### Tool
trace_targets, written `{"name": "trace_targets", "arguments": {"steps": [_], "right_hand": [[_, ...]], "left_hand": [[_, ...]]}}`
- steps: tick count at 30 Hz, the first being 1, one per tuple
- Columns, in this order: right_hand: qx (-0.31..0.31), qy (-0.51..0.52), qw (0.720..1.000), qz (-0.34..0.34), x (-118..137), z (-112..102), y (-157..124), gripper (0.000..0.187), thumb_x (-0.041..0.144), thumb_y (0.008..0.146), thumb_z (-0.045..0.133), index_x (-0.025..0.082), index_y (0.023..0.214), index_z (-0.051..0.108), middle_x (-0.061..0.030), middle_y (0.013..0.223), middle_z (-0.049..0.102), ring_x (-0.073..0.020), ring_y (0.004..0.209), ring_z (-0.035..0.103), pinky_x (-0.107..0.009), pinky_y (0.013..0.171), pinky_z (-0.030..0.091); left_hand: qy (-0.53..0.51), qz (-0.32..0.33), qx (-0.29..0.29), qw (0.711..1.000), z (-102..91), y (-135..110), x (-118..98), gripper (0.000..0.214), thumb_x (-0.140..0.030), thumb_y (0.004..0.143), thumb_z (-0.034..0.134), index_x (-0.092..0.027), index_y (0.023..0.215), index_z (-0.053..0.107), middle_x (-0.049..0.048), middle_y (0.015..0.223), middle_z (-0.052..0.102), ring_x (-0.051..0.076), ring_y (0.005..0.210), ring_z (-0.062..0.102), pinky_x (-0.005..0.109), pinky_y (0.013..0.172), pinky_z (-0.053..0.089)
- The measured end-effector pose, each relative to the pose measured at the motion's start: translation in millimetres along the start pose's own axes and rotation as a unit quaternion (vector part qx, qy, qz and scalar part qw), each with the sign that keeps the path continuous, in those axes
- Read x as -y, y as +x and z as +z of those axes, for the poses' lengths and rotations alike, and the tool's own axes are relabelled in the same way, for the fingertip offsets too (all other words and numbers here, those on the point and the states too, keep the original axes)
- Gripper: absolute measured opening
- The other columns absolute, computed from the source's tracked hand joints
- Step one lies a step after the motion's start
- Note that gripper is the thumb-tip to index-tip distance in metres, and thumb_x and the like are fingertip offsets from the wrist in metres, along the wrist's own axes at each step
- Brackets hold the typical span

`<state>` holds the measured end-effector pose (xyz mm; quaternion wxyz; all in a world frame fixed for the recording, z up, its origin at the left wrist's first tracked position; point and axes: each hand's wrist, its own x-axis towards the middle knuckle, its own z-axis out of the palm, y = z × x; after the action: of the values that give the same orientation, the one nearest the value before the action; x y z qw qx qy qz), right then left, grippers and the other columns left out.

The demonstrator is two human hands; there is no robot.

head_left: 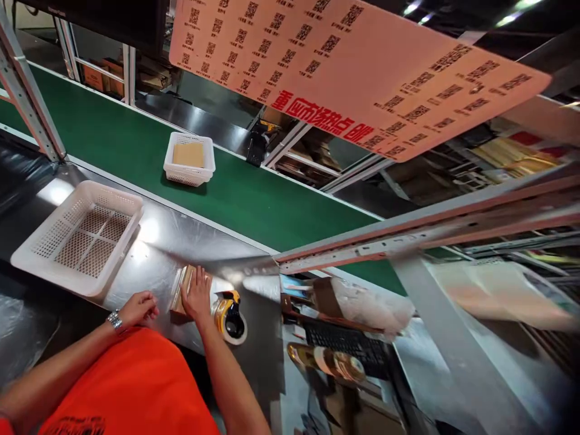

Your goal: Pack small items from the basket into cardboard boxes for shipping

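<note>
My right hand (198, 296) rests over a small brown cardboard box (182, 289) on the metal table, its fingers across the top and its thumb on the near side. Clear, shiny film or tape shows along the box's left edge. To the left, close to my body, my left hand (137, 308) hovers with fingers curled in and nothing visible in them; a metal watch is on that wrist. Just right of the box lies a yellow and black tape dispenser (221, 314) with a roll of tape in it.
A large white plastic basket (106, 284) stands at the left. Beyond the table runs a green conveyor belt (254, 205), carrying small white baskets (189, 176) with a brown box inside. A sign with codes (362, 66) hangs overhead. A metal post, keyboard (344, 341) and bottle (324, 360) are at right.
</note>
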<state>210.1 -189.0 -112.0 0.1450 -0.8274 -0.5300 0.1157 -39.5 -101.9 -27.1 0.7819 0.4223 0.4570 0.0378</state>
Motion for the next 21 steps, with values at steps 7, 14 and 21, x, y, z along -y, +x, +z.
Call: {"name": "trace_targets", "arguments": {"steps": [7, 14, 21], "right_hand": [[0.019, -0.04, 0.998, 0.043, 5.0, 3.3, 1.6, 0.096, 0.051, 0.101, 0.065, 0.009, 0.18, 0.032, -0.0256, 0.192, 0.014, -0.0478, 0.179, 0.006, -0.072, 0.141, 0.01], [0.112, 0.049, 0.981, -0.15, 5.6, 7.9, -29.0, 0.069, 0.024, 0.104, 0.049, 0.016, 0.173, 0.049, -0.0201, 0.185, 0.041, -0.0326, 0.175, 0.032, -0.062, 0.141, 0.03], [-0.114, 0.212, 0.94, 0.242, -3.9, 39.0, -112.0, 0.095, 0.071, 0.095, 0.071, 0.02, 0.171, 0.046, -0.0242, 0.18, 0.046, -0.0518, 0.172, 0.032, -0.073, 0.135, 0.035]], "left_hand": [[0.019, -0.02, -0.012, 1.0, 6.6, 5.3, 8.5, 0.054, -0.067, 0.07, 0.087, -0.023, 0.085, 0.06, 0.0011, 0.08, 0.077, 0.019, 0.071, 0.071, 0.029, 0.07, 0.049], [0.101, 0.034, -0.032, 0.994, 18.0, 34.6, -0.8, 0.05, -0.061, 0.08, 0.076, -0.02, 0.107, 0.067, 0.0084, 0.101, 0.08, 0.025, 0.093, 0.076, 0.03, 0.074, 0.051], [0.382, 0.192, -0.1, 0.899, 35.9, 83.7, 4.8, 0.078, -0.045, 0.089, 0.073, -0.01, 0.158, 0.059, 0.0282, 0.173, 0.052, 0.044, 0.163, 0.048, 0.052, 0.131, 0.043]]}}
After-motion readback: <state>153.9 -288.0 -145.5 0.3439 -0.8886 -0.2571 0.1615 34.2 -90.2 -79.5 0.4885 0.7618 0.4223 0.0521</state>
